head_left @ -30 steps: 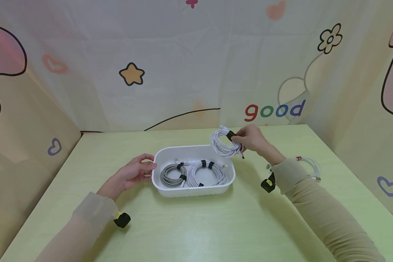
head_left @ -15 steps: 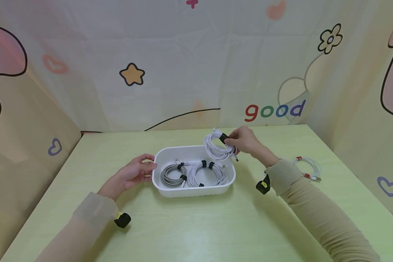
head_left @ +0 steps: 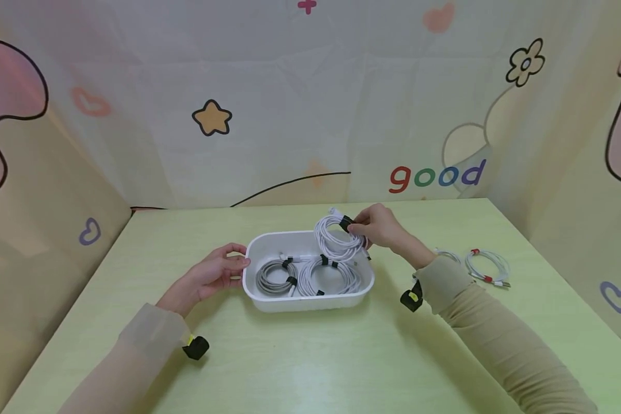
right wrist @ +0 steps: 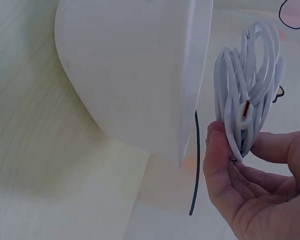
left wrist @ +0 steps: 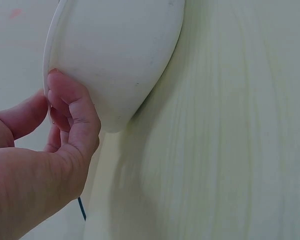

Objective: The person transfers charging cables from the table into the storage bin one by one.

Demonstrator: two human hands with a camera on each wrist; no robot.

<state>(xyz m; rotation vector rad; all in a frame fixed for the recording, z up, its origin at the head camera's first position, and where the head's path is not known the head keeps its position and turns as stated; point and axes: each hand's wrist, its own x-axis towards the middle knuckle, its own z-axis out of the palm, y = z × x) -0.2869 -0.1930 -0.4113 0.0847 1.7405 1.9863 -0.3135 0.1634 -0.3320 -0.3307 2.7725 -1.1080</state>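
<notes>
My right hand [head_left: 383, 226] pinches a coiled white cable [head_left: 340, 240] near its black strap, holding it over the right back part of a white plastic bin [head_left: 310, 305]. In the right wrist view, thumb and fingers grip the bottom of the white coil [right wrist: 247, 90], whose plug end faces the camera. My left hand [head_left: 219, 270] holds the bin's left end, thumb at the rim and fingers against the outer wall [left wrist: 115, 60]. Inside the bin lie a grey coiled cable [head_left: 261, 283] at the left and a white coil [head_left: 353, 282] with black straps at the right.
On the right of the pale wooden table [head_left: 300, 362] lies a white coil with red ties [head_left: 501, 264]. Beside it, another cable [head_left: 449, 255] is partly hidden by the right sleeve [head_left: 447, 282]. A printed cloth backdrop [head_left: 279, 115] stands behind the table.
My right hand has carried the white cable leftward and slightly lower, further over the bin. The cables on the right of the table show more from behind the sleeve. My left hand stays at the bin.
</notes>
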